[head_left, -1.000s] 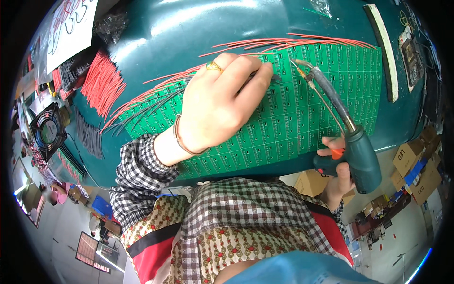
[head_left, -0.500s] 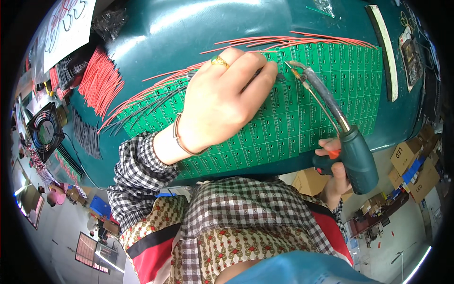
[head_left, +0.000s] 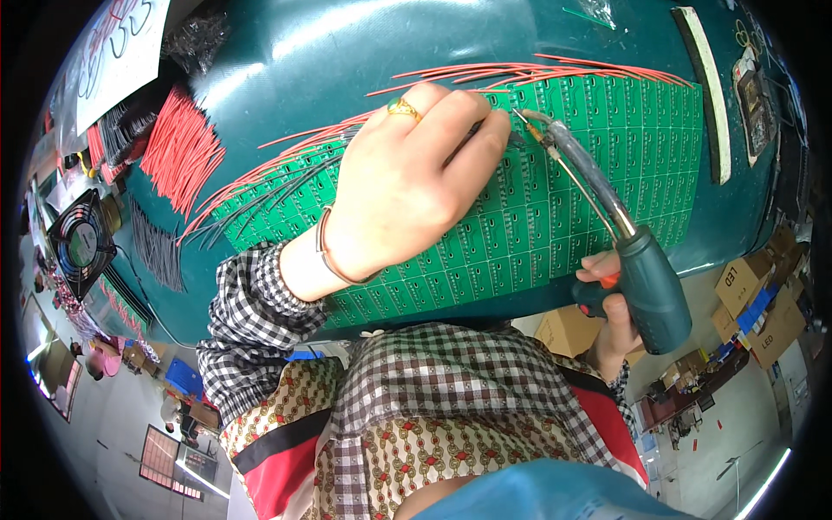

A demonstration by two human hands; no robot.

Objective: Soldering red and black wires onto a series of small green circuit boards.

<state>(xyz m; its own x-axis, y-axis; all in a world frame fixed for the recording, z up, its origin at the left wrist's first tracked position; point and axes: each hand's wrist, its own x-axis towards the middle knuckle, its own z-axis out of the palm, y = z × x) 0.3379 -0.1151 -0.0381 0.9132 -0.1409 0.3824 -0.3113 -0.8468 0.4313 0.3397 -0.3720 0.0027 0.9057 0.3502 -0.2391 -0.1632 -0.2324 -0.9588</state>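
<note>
A large green circuit board panel (head_left: 520, 234), made up of many small boards, lies on the table. My left hand (head_left: 416, 173) rests over its upper middle, fingers closed in a pinch on a black wire (head_left: 516, 140) whose dark end shows beside the fingertips. Several black wires (head_left: 290, 186) fan out leftward from beneath this hand. My right hand (head_left: 617, 316) grips the handle of a dark green soldering gun (head_left: 654, 290), with a finger at its orange trigger. Its tip is above the board's upper edge, just right of my left fingertips. Red wires (head_left: 555, 71) lie along the board's far edge.
Bundles of red wires (head_left: 180, 149) and black wires (head_left: 158, 247) lie at the left, near a small black fan (head_left: 82, 241). A pale strip (head_left: 704, 95) stretches along the right side. Cardboard boxes (head_left: 763, 312) stand beyond the table at lower right.
The soldering gun's tip has shifted slightly left and up, closer to my left fingertips. My left hand has hardly moved and stays pinched.
</note>
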